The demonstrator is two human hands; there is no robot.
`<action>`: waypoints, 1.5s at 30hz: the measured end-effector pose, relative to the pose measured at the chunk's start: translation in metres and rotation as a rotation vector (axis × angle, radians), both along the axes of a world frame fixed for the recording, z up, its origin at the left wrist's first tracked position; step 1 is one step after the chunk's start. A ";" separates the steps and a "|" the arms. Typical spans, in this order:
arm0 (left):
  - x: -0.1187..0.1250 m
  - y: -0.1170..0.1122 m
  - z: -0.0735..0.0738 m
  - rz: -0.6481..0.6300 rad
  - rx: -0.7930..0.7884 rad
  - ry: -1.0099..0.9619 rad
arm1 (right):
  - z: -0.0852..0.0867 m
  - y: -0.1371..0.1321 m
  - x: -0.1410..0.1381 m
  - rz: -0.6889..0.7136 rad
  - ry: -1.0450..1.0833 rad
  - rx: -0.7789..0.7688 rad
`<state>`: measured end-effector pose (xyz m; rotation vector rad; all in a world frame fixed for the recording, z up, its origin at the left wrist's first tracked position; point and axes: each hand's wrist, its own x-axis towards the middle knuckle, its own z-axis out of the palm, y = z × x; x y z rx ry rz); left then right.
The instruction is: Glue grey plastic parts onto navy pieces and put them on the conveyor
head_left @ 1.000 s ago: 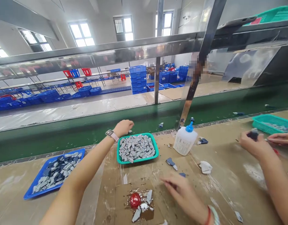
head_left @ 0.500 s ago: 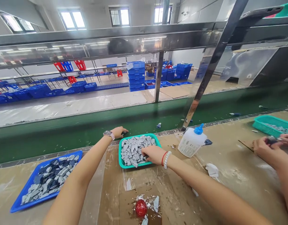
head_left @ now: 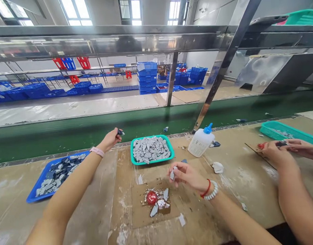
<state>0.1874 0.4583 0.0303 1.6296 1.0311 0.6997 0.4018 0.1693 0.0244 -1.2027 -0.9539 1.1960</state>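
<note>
My left hand (head_left: 110,139) is raised near the bench's far edge, pinched on a small dark blue piece (head_left: 119,132). My right hand (head_left: 185,174) hovers in front of the teal tray (head_left: 132,157) of grey pieces and pinches one small grey piece (head_left: 172,174). Just below it, on a cardboard sheet (head_left: 146,217), lie a red cap (head_left: 151,197) and a few grey pieces in white glue. A blue tray (head_left: 34,194) of grey and dark pieces sits at the left.
A white glue bottle (head_left: 200,144) with a blue spout stands right of the teal tray. A co-worker's hands (head_left: 276,153) work at the right beside another teal tray (head_left: 284,131). A green conveyor belt (head_left: 69,132) runs along the bench's far edge.
My right hand has left the teal tray with a grey piece and come back toward the cardboard. My left hand has lifted from the belt edge, moved left, holding a dark piece.
</note>
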 end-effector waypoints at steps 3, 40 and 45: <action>-0.025 -0.062 0.008 0.064 -0.180 -0.226 | -0.018 -0.035 -0.005 0.030 0.030 -0.085; 0.006 -0.302 -0.022 -0.171 -0.151 -0.168 | -0.011 -0.067 -0.038 -0.135 -0.273 0.136; 0.016 -0.303 -0.013 -0.184 -0.114 -0.152 | 0.005 -0.064 -0.059 -0.197 -0.499 0.388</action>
